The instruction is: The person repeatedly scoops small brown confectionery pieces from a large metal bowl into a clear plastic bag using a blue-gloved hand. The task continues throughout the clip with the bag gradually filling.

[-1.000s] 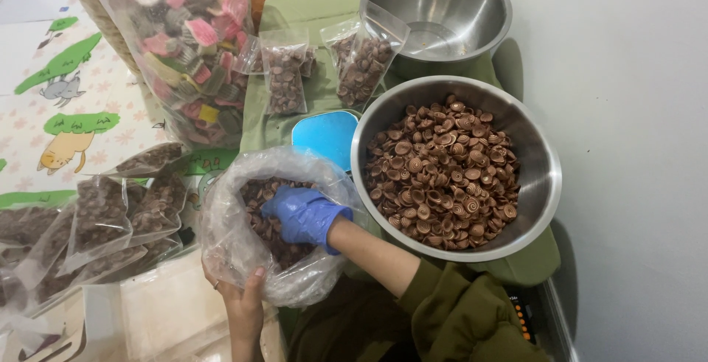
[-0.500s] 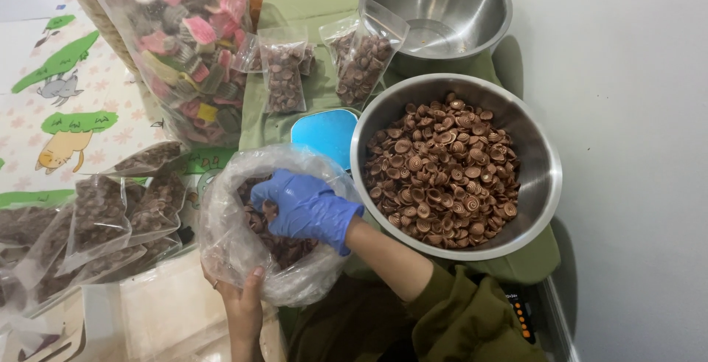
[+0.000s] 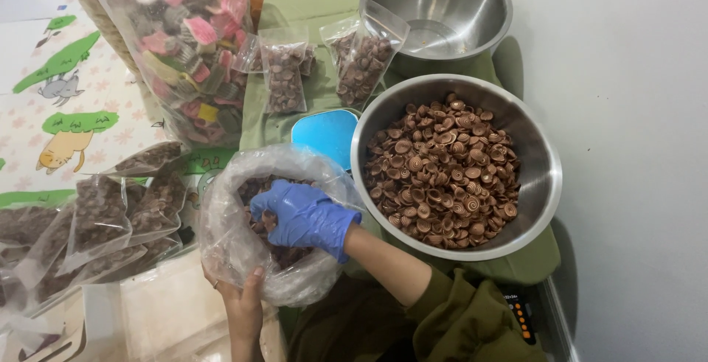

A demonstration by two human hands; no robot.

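Right hand (image 3: 304,218), in a blue glove, plunged into the mouth of a clear plastic bag (image 3: 243,255), fingers curled down around a clutch of brown spiral snacks (image 3: 259,223) inside it. Left hand (image 3: 242,304), bare, cupped under the bag's lower side, fingers pressed into the plastic and gripping it. Bag sitting just left of the big steel bowl (image 3: 542,185), its rim touching or nearly touching the bowl's wall. Bowl heaped with more of the same spiral pieces (image 3: 442,170). Wedged between bag and bowl, toward the far side, a blue lid-like thing (image 3: 326,135). Beyond the big bowl, an empty steel bowl (image 3: 479,1) and two small filled pouches (image 3: 284,74) on green cloth (image 3: 310,8). Far left of the bowl, past the bag, a pile of sealed pouches (image 3: 99,211) and a large bag of pink and dark snacks (image 3: 188,45).
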